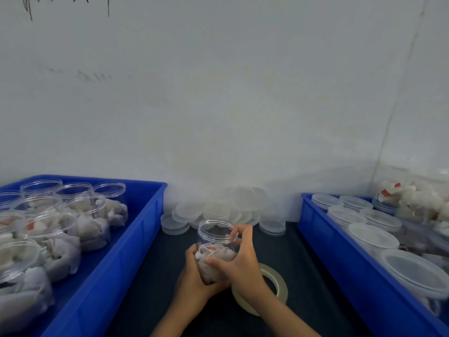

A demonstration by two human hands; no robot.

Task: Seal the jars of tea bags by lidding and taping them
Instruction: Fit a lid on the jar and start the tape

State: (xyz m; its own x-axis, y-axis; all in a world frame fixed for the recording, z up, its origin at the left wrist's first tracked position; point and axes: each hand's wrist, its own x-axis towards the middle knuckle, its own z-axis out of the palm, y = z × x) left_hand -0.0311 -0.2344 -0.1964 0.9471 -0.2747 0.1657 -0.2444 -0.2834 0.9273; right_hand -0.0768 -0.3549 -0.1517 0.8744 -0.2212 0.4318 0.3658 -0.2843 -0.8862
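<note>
While it has no lid on it yet, the clear plastic jar [217, 242] of tea bags [215, 257] is held upright just above the dark work mat [150, 276], between the two blue crates. It is judged light, thin-walled and somewhat springy, with a smooth, slippery wall; the lower body, where the bags fill it, offers the surest hold, leaving the threaded neck free for a lid. The left hand [194, 276] wraps the lower left side of the jar from beneath, fingers curled round it. The right hand [239, 260] holds the right side, thumb across the front and forefinger arched up to the open rim. Just beside the right wrist a roll of clear tape [263, 287] lies flat on the mat. Behind the jar, loose translucent lids [218, 211] are heaped against the wall. The left crate [136, 234] holds open filled jars; the right crate [340, 249] holds lidded ones.
</note>
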